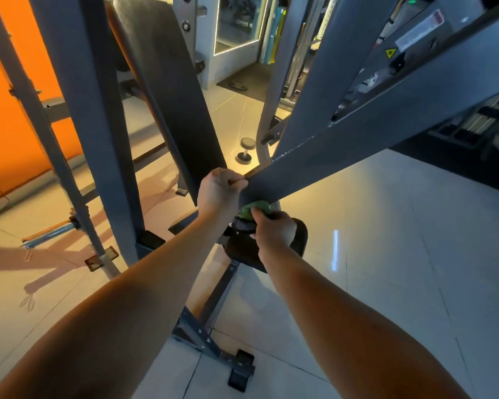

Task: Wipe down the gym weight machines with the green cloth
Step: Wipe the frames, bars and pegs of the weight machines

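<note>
— Grip first: why is the left hand (222,188) up on the end of that grey beam (357,145)?

— To steady it, I'd say. Its fingers are curled tight over the beam's lower end, so the beam doesn't swing while the other hand rubs beneath it.

— And the right hand (274,233)?

— It sits just under the beam's end, above the black pad (298,240). Thumb and fingers are clamped on the green cloth (257,210), pushing it up at the underside or at a joint there. That spot is in shadow, so I can't tell which.

— How does the cloth look?

— It's bright green and bunched into a small wad, mostly hidden by the fingers and the beam. Only a crumpled lump shows between the two hands.

— Anything else near?

— A dumbbell (246,151) lies on the tiled floor (386,254) beyond the beam, well apart from the hands.
</note>
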The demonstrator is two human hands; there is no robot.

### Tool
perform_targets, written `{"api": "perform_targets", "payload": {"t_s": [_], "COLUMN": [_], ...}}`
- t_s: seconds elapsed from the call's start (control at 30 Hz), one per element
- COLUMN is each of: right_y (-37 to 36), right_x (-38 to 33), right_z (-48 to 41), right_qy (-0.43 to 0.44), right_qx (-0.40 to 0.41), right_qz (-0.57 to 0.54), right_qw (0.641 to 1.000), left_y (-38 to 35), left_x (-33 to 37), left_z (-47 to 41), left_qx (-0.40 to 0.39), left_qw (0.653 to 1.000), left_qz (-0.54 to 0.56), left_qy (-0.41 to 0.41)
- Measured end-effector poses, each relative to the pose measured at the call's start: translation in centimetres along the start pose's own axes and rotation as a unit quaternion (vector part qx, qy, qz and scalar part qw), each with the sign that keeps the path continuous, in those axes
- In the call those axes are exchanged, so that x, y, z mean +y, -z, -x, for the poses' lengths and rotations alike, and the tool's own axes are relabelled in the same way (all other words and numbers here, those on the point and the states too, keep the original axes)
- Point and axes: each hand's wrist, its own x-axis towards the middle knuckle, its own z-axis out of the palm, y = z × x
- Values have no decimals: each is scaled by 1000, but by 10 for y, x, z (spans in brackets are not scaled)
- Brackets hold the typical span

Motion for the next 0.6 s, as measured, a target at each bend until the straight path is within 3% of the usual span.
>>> {"api": "perform_targets", "payload": {"t_s": [0.13, 0.33, 0.43, 0.6], "right_y": [-12, -27, -31, -30], "right_x": [47, 138, 179, 235], "right_z": [13, 35, 36, 23], "right_qy": [5, -118, -193, -230], "right_qx": [-96, -253, -305, -409], "right_qz": [61, 40, 28, 45], "right_qw": [994, 959, 932, 882], "left_y": [5, -4, -17, -41], "left_x": [-51, -157, -200, -254], "left_z": [38, 111, 143, 192], "left_qx": [-19, -102, -100, -50], "left_qw": [996, 974, 953, 946], "left_qz": [-31, -6, 29, -38], "left_qy": [81, 203, 283, 318]}}
